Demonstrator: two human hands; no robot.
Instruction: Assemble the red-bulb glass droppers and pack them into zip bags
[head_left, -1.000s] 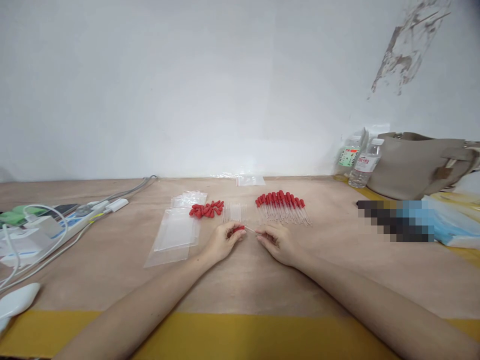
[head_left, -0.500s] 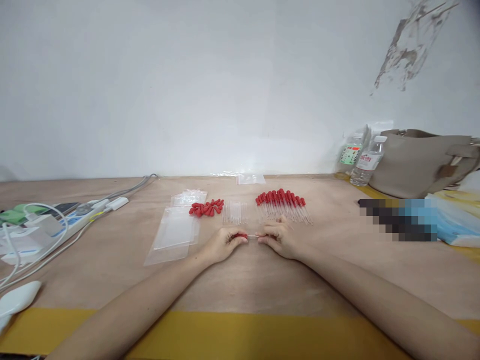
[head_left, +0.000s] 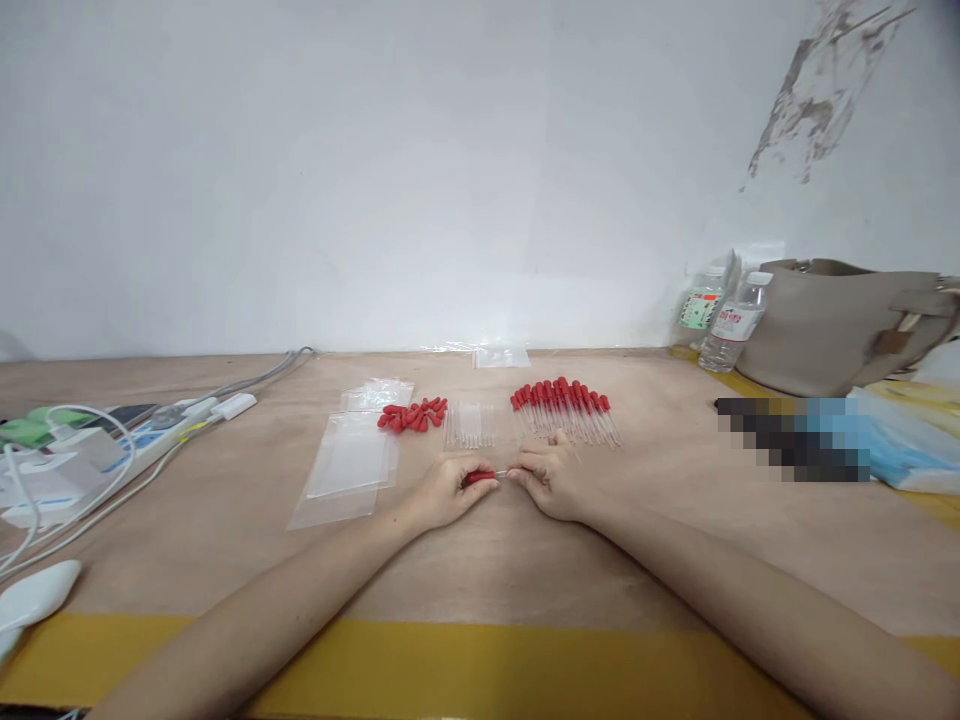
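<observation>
Over the near middle of the wooden tabletop [head_left: 495, 575], the left hand [head_left: 446, 490] has its thumb and fingers clamped on a red dropper bulb [head_left: 480, 478], while the right hand [head_left: 556, 482] pinches a thin clear tube [head_left: 502, 474] between thumb and fingertips. The tube runs level out of the bulb's right end, bridging the small gap between the two hands, which do not touch; its right end is hidden by the right fingers. Just beyond the hands, a row of loose clear tubes [head_left: 470, 425] lies side by side, with a heap of red bulbs [head_left: 411, 416] directly to its left. To its right, a fan of bulb-topped tubes [head_left: 566, 405] lies with the red ends pointing far and the clear ends pointing near. Left of the heap, clear plastic bags [head_left: 341, 465] lie flat and overlapping, and another small clear bag [head_left: 502, 357] sits at the far edge against the wall [head_left: 375, 180]. At the left side is a white power strip [head_left: 161, 435] with chargers [head_left: 56, 485] and cables beside it. At the far right, two plastic bottles [head_left: 729, 330] stand next to a taupe handbag [head_left: 817, 330]. A strip of yellow tape [head_left: 450, 665] borders the table's near edge.
</observation>
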